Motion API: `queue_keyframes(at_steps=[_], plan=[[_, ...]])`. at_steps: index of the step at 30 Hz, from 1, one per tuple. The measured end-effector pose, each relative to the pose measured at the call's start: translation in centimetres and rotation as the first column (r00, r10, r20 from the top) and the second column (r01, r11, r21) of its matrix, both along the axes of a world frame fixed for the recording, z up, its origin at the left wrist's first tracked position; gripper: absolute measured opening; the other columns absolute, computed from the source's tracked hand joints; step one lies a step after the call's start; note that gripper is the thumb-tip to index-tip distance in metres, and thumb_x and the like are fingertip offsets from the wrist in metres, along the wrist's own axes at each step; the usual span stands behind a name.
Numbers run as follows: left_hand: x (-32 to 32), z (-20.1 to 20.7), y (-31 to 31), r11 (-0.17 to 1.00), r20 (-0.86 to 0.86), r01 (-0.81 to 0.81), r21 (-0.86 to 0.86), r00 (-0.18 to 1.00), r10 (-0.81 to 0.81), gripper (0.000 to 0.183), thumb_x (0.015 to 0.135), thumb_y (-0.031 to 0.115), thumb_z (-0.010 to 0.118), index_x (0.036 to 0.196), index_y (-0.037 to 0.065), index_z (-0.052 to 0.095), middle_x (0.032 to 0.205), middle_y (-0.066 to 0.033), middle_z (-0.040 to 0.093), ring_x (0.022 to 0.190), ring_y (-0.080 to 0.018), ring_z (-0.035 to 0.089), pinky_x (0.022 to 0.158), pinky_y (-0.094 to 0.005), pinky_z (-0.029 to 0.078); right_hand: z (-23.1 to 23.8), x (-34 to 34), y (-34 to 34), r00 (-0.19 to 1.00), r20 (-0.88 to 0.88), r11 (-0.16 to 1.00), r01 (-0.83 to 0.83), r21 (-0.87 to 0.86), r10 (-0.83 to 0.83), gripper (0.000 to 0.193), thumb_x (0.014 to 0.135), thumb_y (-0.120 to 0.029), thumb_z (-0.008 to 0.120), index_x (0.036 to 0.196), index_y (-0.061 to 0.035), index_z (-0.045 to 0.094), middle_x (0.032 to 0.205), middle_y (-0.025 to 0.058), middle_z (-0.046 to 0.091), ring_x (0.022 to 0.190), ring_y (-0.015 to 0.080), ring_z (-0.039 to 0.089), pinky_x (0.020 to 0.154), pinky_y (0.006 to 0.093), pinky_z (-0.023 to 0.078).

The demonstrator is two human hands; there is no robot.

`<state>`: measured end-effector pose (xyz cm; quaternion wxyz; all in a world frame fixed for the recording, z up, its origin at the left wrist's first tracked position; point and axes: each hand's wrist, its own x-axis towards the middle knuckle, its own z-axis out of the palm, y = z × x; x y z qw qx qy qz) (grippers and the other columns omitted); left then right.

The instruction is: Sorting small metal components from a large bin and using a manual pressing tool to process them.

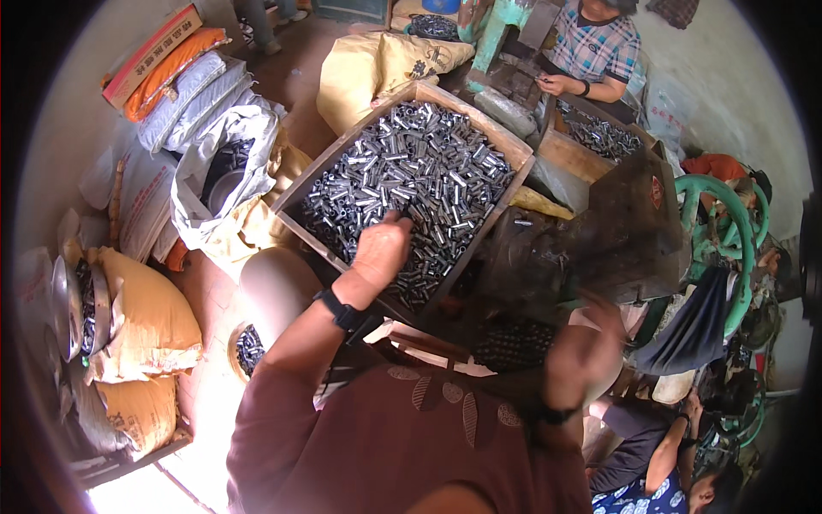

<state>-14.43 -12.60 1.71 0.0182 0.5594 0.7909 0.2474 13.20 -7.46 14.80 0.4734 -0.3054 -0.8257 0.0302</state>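
Note:
A wooden tray (295, 190) heaped with several short shiny metal tubes (419, 163) lies tilted in front of me. My left hand (383, 246) reaches into the near part of the heap, palm down, its fingers buried among the tubes. A dark watch is on that wrist. My right hand (580, 353) is raised lower right and blurred; it hovers below a dark metal machine block (629, 227). Whether it holds anything cannot be seen.
Yellow sacks (145, 325) and white bags (193, 94) pile at the left. A person in a checked shirt (595, 47) sits at the far side by a second tray of tubes (599, 133). A green wheel (728, 231) stands right. Another person (676, 463) crouches lower right.

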Motion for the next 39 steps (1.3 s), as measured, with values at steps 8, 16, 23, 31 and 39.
queue_keyframes(at_steps=[8,16,23,31,39], plan=[[-2.3,-1.3,0.8,0.997,0.137,0.058,-0.059,0.989,-0.05,0.022,0.07,0.006,0.062,0.09,0.004,0.053,0.087,-0.0175,0.057,0.078,-0.035,0.059,0.067,-0.0412,0.048,-12.4,-16.4,3.7,0.743,0.6,0.951,-0.179,-0.251,0.298,0.024,0.071,-0.017,0.066,0.092,-0.0068,0.06,0.083,0.0081,0.054,0.078,0.0262,0.058,0.065,0.0354,0.049],[-3.0,0.4,-0.4,0.999,0.324,-0.033,0.007,0.946,0.029,0.025,0.069,0.016,0.067,0.087,0.002,0.057,0.081,-0.0201,0.061,0.078,-0.0373,0.058,0.068,-0.0417,0.047,-12.8,-16.4,3.2,0.817,0.506,0.942,-0.123,-0.313,0.275,0.025,0.074,-0.023,0.065,0.082,-0.0027,0.053,0.08,0.0147,0.057,0.073,0.0315,0.06,0.062,0.0391,0.049],[-2.5,1.3,-0.5,0.995,0.453,-0.078,0.061,0.89,0.042,0.022,0.071,0.016,0.067,0.085,0.002,0.058,0.083,-0.0201,0.061,0.078,-0.0372,0.059,0.069,-0.0412,0.046,0.4,-16.3,-2.9,0.633,-0.517,-0.133,-0.551,-0.823,0.576,0.02,0.086,-0.007,0.054,0.105,-0.0011,0.055,0.09,0.0069,0.062,0.077,0.0115,0.063,0.051,0.0225,0.05],[-2.3,0.3,0.2,0.977,0.301,-0.013,0.211,0.952,-0.052,0.02,0.069,0.011,0.069,0.079,0.001,0.056,0.076,-0.0177,0.06,0.071,-0.0357,0.058,0.064,-0.0385,0.046,11.8,-16.4,-15.6,-0.642,-0.724,-0.965,-0.221,-0.14,0.252,0.031,0.09,-0.015,0.049,0.112,0.0052,0.052,0.099,0.0219,0.059,0.09,0.0297,0.056,0.079,0.0352,0.043],[-1.7,0.8,-0.1,0.986,0.388,-0.016,0.168,0.92,-0.051,0.02,0.071,0.013,0.069,0.079,0.0,0.056,0.073,-0.0181,0.06,0.066,-0.0355,0.057,0.061,-0.0367,0.045,10.8,-16.4,-15.0,-0.625,-0.715,-0.936,-0.331,-0.121,0.314,0.03,0.089,-0.015,0.05,0.111,0.005,0.052,0.097,0.0213,0.059,0.089,0.0291,0.056,0.078,0.035,0.043]])
